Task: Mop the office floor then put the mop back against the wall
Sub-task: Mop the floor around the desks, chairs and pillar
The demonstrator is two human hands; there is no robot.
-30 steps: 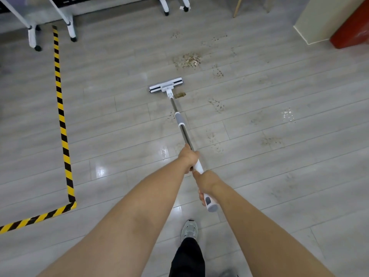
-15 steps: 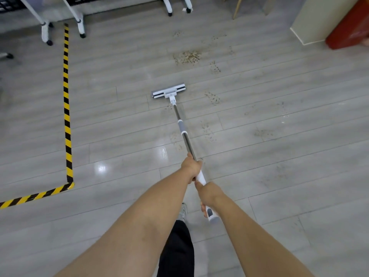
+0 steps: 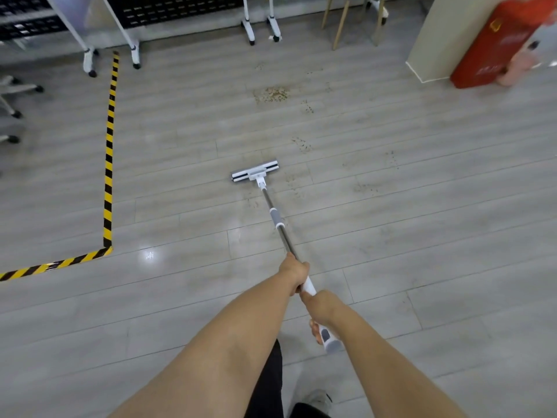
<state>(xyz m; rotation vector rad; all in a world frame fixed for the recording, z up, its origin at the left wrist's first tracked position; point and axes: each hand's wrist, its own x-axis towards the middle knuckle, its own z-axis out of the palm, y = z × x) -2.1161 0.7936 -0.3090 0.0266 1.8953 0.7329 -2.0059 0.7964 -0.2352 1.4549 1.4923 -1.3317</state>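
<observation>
Mop (image 3: pixel 276 218) is out in front of me, approx mid-frame. Its flat white head (image 3: pixel 255 174) lies on the grey plank floor (image 3: pixel 422 236), and the pole slants back up toward the camera. Left grip (image 3: pixel 294 271) is wrapped round the pole where the metal meets the white handle. Right grip (image 3: pixel 319 309) sits just behind it, fingers curled round the white handle near the grey end cap (image 3: pixel 330 342). Both arms are stretched fwd. Faint brown specks (image 3: pixel 303 144) are scattered just right of and beyond the head. A denser dirt patch (image 3: pixel 271 93) lies farther off, well apart from the mop. A glare spot (image 3: pixel 149 254) shines on the boards to the left. Yellow/black tape (image 3: pixel 108 176) runs down the left side, then turns a corner toward the frame edge. Along the far edge are white stand legs on casters (image 3: pixel 132 52), wooden legs (image 3: pixel 340 25) and a chair base (image 3: pixel 12 95) at far left. Top right there's a cream pillar (image 3: pixel 434 34) w/ a red box (image 3: pixel 494 46) beside it. At the bottom are my black trouser leg (image 3: pixel 268 384) and one shoe (image 3: pixel 316 399), both on the floor.
</observation>
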